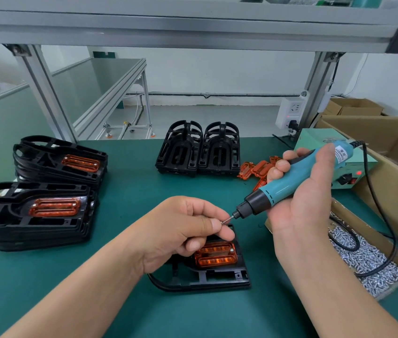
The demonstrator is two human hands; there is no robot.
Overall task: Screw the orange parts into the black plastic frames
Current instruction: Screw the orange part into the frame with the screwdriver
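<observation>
R grip wrapped round teal driver, bit aimed down-left at the screw my L grip pinches. Black frame flat on bench just below, orange part in it, long axis left-right. Box on rt full of loose screws.

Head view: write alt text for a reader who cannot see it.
A person's right hand holds a teal electric screwdriver while the left hand pinches a screw at its bit, above a black frame holding an orange part. Screws fill a box at right.
</observation>
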